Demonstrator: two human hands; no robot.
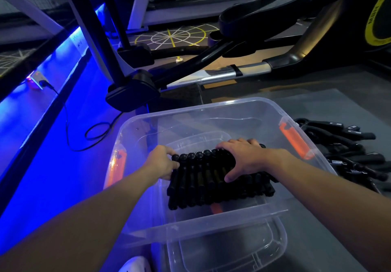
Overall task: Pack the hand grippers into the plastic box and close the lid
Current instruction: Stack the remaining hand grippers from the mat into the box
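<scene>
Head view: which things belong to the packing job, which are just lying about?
Job: left hand and right hand, both gripping the bundle of hand grippers inside the plastic box; loose pile of hand grippers right of the box; clear lid partly under the box.
Lying about: exercise machine, black cable, wall socket, white shoe.

A gym is shown. An exercise machine (254, 13) with a yellow-ringed wheel (370, 21), perhaps an elliptical trainer, is placed on a floor painted with a training circle (171, 37), and hand grippers (349, 145) are piled on a mat (317, 106).
</scene>
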